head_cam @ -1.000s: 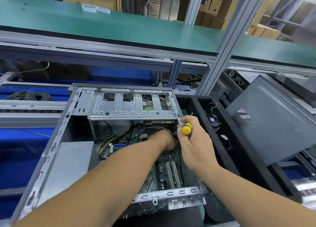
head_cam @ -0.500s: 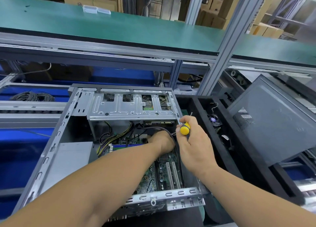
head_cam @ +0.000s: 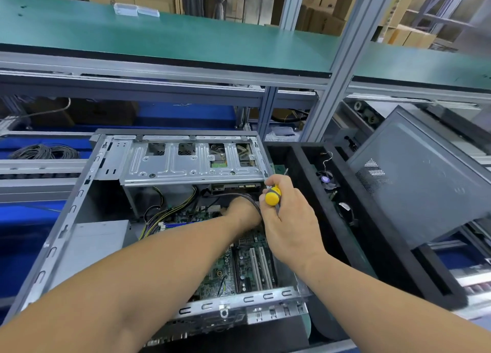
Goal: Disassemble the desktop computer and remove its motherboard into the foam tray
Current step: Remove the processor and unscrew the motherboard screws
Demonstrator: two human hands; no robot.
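Motherboard point(head_cam: 239, 267) seated in the open computer case point(head_cam: 66, 235); foam tray point(head_cam: 353, 235) at 3 o'clock. Left hand point(head_cam: 243, 210) reaches under the drive cage point(head_cam: 191, 163), fingers hidden, state indeterminable. Right hand point(head_cam: 288, 219) clasps the screwdriver point(head_cam: 273, 196). Risk: tugging cables point(head_cam: 170, 211) could strain connectors; a slipping tip may gouge the board.

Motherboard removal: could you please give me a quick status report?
Left hand deep inside case, fingers hidden. Right hand gripping yellow screwdriver. Motherboard in chassis, cables attached. Foam tray beside.
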